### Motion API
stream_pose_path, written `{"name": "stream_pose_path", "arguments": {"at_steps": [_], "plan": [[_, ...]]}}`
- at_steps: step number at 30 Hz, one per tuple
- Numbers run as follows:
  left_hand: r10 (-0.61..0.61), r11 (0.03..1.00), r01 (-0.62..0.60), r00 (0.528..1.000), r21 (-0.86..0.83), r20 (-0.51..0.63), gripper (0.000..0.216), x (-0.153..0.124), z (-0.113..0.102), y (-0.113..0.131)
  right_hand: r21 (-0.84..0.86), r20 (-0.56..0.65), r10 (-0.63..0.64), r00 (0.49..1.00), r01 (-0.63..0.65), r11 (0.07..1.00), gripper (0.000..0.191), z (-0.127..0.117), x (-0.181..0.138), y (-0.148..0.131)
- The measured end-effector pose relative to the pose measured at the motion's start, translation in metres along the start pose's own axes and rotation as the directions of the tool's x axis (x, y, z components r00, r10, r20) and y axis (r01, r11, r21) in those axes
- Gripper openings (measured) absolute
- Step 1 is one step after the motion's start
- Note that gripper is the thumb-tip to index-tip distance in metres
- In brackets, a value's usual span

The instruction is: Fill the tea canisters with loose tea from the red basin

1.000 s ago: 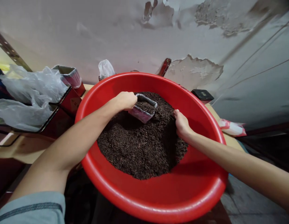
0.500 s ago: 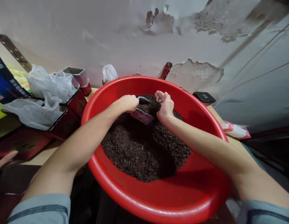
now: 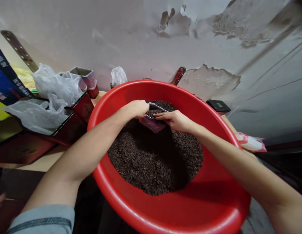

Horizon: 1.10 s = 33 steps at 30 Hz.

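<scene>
I have the left hand [image 3: 139,109] clenched on the left end of the open box [image 3: 152,124], inside the red basin [image 3: 220,185] toward its far rim; shadow hides whether it rests on the dark grains [image 3: 146,165]. I judge its walls stiff, its load light but easily spilled, so that end is my best hold. The right hand [image 3: 178,121], raised at the box's right end half a second ago, now lies across its mouth, fingers extended, grasping nothing.
</scene>
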<state>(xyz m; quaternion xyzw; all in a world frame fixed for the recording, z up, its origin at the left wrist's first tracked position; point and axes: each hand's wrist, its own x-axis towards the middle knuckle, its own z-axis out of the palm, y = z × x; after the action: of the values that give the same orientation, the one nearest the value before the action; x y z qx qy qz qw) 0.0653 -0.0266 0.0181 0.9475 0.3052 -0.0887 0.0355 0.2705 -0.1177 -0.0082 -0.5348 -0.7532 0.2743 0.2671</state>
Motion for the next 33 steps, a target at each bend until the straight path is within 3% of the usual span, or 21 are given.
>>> {"name": "stream_pose_path", "arguments": {"at_steps": [3, 7, 11, 13, 16, 19, 23, 25, 28, 30, 33], "plan": [[-0.001, 0.999, 0.001, 1.000, 0.038, -0.004, 0.027, -0.002, -0.002, 0.003, -0.081, 0.065, -0.023, 0.998, 0.028, 0.996, 0.039, 0.006, 0.021, 0.008], [-0.015, 0.999, 0.015, 1.000, 0.036, -0.003, 0.028, -0.003, -0.001, 0.001, -0.205, 0.044, -0.056, 0.997, 0.063, 0.977, 0.038, 0.013, 0.051, 0.009], [0.008, 1.000, -0.008, 1.000, -0.029, -0.002, 0.026, 0.000, 0.003, -0.006, -0.243, 0.101, -0.005, 0.995, 0.029, 0.970, 0.037, 0.012, 0.048, 0.009], [0.026, 0.999, -0.025, 1.000, -0.047, 0.003, 0.026, 0.003, 0.004, -0.009, -0.198, 0.102, 0.023, 0.995, -0.002, 0.980, 0.034, 0.012, 0.043, 0.011], [0.040, 0.998, -0.039, 0.999, -0.053, 0.015, 0.028, 0.005, 0.003, -0.013, -0.084, 0.000, 0.028, 1.000, -0.028, 0.996, 0.030, 0.014, 0.041, 0.010], [0.072, 0.997, -0.070, 0.995, -0.042, 0.064, 0.027, 0.001, -0.001, -0.013, 0.067, 0.019, 0.063, 0.998, -0.064, 0.996, 0.026, 0.004, 0.037, 0.006], [0.012, 0.999, -0.015, 0.998, 0.049, 0.060, 0.021, -0.010, -0.011, -0.010, 0.158, -0.202, 0.110, 0.973, -0.079, 0.984, 0.012, -0.027, 0.004, 0.013], [0.008, 0.996, -0.002, 0.998, 0.094, -0.062, 0.036, -0.010, -0.011, -0.007, 0.050, -0.263, 0.120, 0.957, -0.111, 0.993, 0.012, -0.037, -0.019, 0.026], [0.157, 0.982, -0.126, 0.959, 0.144, -0.234, 0.091, 0.002, -0.001, -0.001, -0.137, -0.318, 0.121, 0.940, -0.172, 0.975, 0.016, -0.035, -0.047, 0.055], [0.239, 0.966, -0.210, 0.947, 0.151, -0.214, 0.111, 0.014, 0.011, 0.003, -0.211, -0.328, 0.128, 0.936, -0.205, 0.956, 0.020, -0.027, -0.053, 0.074], [0.249, 0.961, -0.229, 0.960, 0.155, -0.129, 0.110, 0.023, 0.023, 0.012, -0.251, -0.294, 0.141, 0.945, -0.218, 0.943, 0.022, -0.016, -0.050, 0.091]]}}
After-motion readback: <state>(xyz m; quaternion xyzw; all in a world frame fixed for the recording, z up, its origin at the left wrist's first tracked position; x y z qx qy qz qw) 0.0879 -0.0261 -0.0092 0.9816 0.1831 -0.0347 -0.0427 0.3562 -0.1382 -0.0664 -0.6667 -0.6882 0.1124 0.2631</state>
